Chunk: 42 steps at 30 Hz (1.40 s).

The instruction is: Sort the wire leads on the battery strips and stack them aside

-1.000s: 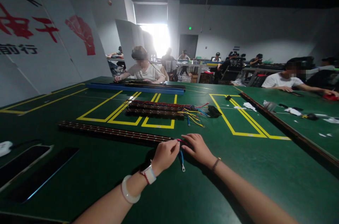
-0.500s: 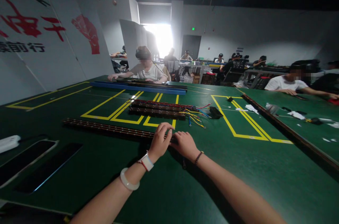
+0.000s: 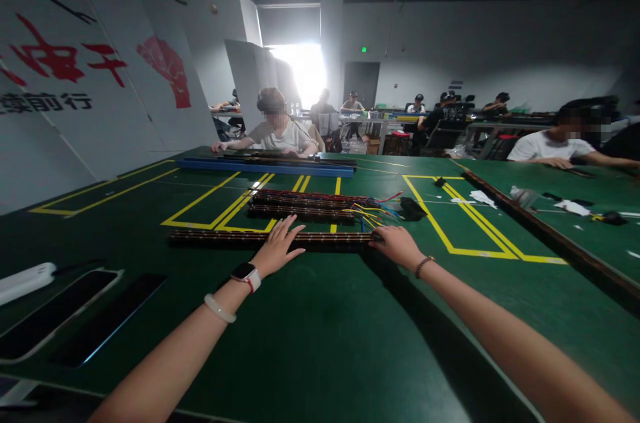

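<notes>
A long dark strip (image 3: 220, 238) studded with small parts lies across the green table (image 3: 320, 330), just in front of a stack of similar strips (image 3: 305, 204) with coloured wires (image 3: 373, 212) at their right end. My left hand (image 3: 277, 246) rests flat on the middle of the near strip, fingers spread. My right hand (image 3: 397, 244) is closed around the strip's right end.
Yellow tape rectangles (image 3: 450, 223) mark the table. A blue rail (image 3: 265, 166) lies in front of a seated person (image 3: 277, 133) across from me. A white power strip (image 3: 25, 280) and dark slots (image 3: 75, 316) sit at the left. A wooden divider (image 3: 540, 226) and another person (image 3: 555, 143) are on the right.
Both hands pushed the near strip away from me and to the right, up against the stack. My left hand opened flat on it; my right hand slid to its right end.
</notes>
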Available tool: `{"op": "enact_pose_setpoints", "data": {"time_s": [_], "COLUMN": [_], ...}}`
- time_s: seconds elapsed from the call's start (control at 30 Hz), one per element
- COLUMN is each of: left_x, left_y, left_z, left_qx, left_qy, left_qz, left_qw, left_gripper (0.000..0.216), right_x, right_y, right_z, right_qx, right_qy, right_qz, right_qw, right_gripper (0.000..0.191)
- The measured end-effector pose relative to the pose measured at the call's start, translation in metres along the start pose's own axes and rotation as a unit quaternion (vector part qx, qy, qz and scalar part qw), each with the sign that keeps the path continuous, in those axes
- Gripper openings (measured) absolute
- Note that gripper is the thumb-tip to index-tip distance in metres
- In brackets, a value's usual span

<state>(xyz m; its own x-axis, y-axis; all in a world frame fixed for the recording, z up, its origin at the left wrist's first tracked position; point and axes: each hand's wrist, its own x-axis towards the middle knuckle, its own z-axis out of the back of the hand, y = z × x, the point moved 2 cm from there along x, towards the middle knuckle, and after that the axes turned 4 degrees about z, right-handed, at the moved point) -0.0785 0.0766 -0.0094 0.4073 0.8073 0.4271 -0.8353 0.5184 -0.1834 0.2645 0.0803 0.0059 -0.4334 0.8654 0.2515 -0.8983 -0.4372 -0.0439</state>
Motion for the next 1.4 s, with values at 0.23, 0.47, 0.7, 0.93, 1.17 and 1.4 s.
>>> {"op": "enact_pose_setpoints", "data": {"time_s": [0.23,0.47,0.7,0.93,1.17,1.4], "left_x": [0.032,0.065,0.092,0.099,0.097,0.097], "left_y": [0.044,0.038,0.02,0.023,0.021,0.025], "left_z": [-0.013,-0.037,-0.059,-0.067,-0.069,-0.073], "left_qx": [0.083,0.116,0.115,0.101,0.094,0.089], "left_qy": [0.01,0.014,0.032,0.063,0.052,0.026], "left_qz": [-0.049,-0.023,0.002,-0.004,-0.003,-0.011], "left_qw": [0.995,0.993,0.993,0.993,0.994,0.996], "left_gripper": [0.062,0.068,0.073,0.072,0.074,0.076], "right_x": [-0.008,-0.009,0.002,0.076,0.158,0.189], "right_y": [-0.064,-0.106,-0.123,-0.089,-0.042,-0.021], "right_z": [0.007,0.009,0.027,0.039,-0.009,-0.059], "right_qx": [-0.054,-0.105,-0.147,-0.062,0.019,0.058], "right_qy": [0.041,0.1,0.173,0.061,0.069,0.091], "right_qz": [-0.02,-0.044,-0.085,-0.019,-0.021,-0.033], "right_qw": [0.997,0.988,0.97,0.996,0.997,0.994], "right_gripper": [0.034,0.035,0.032,0.042,0.061,0.08]}}
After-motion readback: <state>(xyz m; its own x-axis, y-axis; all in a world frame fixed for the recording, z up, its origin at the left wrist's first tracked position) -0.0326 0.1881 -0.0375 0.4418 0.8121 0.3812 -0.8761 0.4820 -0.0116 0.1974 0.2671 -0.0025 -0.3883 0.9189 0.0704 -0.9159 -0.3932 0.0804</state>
